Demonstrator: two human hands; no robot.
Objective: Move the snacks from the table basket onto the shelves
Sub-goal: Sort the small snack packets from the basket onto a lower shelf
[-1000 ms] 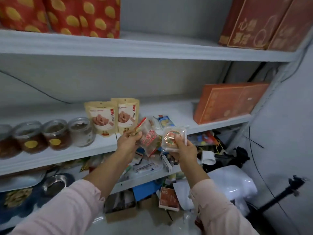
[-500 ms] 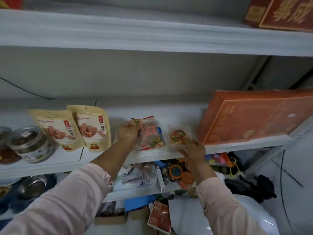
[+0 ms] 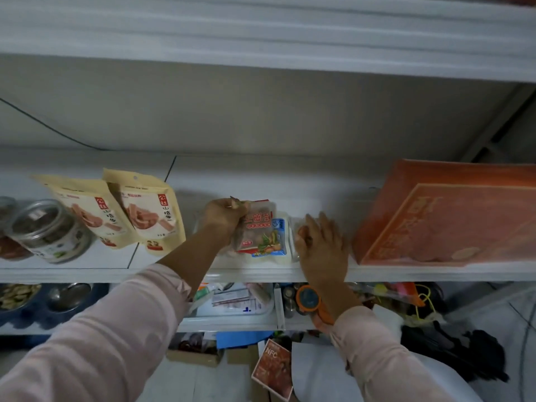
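Observation:
On the middle shelf (image 3: 290, 181), my left hand (image 3: 223, 219) pinches the top edge of a clear snack packet with a red label (image 3: 255, 227). That packet stands over a blue-edged snack bag (image 3: 275, 242) lying on the shelf. My right hand (image 3: 322, 245) rests on a small clear packet with orange contents (image 3: 300, 232), fingers spread over it, pressing it down on the shelf beside the blue-edged bag. Most of that packet is hidden under the hand. The table basket is out of view.
Two beige pouches (image 3: 124, 210) stand left of my left hand, with clear jars (image 3: 46, 230) further left. A large orange box (image 3: 446, 216) fills the shelf on the right. The upper shelf (image 3: 261, 39) hangs overhead. Cluttered lower shelves and boxes lie below.
Both hands have carried the packets from in front of the shelf onto it. The right hand has gone from holding its packet up to lying over it on the shelf.

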